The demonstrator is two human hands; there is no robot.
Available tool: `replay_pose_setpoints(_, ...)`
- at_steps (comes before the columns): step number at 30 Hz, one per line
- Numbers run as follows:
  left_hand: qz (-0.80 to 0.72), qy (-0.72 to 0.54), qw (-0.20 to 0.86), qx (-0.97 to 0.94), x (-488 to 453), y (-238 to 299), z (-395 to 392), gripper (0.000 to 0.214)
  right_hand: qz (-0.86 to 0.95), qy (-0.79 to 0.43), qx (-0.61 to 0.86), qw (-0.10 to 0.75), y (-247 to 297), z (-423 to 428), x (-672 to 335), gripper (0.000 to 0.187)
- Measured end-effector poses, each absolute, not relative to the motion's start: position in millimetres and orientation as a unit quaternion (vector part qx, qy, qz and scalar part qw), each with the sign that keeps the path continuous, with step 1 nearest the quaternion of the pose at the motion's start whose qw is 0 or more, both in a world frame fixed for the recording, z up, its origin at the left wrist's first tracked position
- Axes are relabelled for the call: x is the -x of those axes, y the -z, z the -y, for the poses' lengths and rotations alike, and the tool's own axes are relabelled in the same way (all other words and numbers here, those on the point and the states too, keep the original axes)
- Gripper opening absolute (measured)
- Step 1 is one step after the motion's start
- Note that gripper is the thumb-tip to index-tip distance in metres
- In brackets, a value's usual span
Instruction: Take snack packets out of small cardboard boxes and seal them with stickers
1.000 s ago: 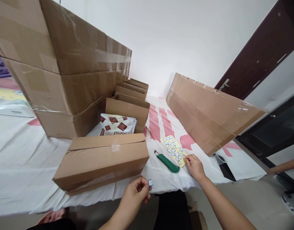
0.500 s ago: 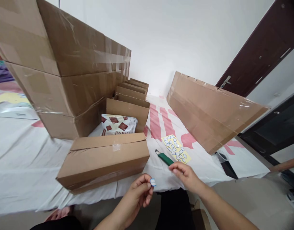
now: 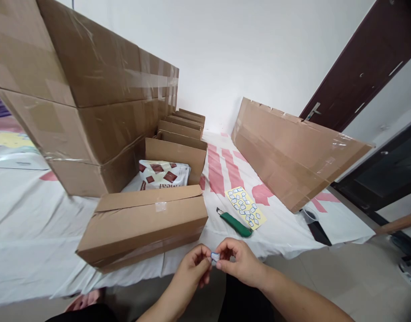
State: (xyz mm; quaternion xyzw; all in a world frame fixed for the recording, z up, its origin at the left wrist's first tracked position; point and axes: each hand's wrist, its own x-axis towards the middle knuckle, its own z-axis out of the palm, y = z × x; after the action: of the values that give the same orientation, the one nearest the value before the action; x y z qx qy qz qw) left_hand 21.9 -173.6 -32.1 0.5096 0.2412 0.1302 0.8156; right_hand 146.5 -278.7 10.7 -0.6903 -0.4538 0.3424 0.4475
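My left hand [image 3: 194,268] and my right hand [image 3: 241,263] meet at the near table edge, both pinching one small white sticker with a blue rim [image 3: 215,256]. Just beyond them lies a green utility knife [image 3: 235,222] and a yellow sheet of several such stickers [image 3: 245,207]. A closed brown carton [image 3: 143,221] lies to the left of my hands, its top flap held by a bit of clear tape.
A tall stack of taped cartons [image 3: 81,98] fills the left. An open carton [image 3: 175,156] behind the closed one holds a printed bag [image 3: 163,173]. A long flat carton [image 3: 292,152] lies on the right. White plastic sheeting [image 3: 31,223] covers the table. Another person's forearm [image 3: 398,222] shows at far right.
My right hand left the sticker sheet and came back to my left hand. Both hands now pinch the small sticker that my left hand held alone.
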Motion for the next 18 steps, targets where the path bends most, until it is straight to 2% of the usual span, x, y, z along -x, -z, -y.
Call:
replay_pose_setpoints(12, -0.247, -0.138, 0.78, -0.559, -25, 40, 179, 0.029, 0.4, -0.338, 0.697, 0.491, 8, 279, -151, 0.026)
replay_pose_setpoints(18, -0.245, -0.142, 0.784, -0.552, -21, 37, 175, 0.027, 0.378, -0.231, 0.759, 0.478, 7, 290, -210, 0.029)
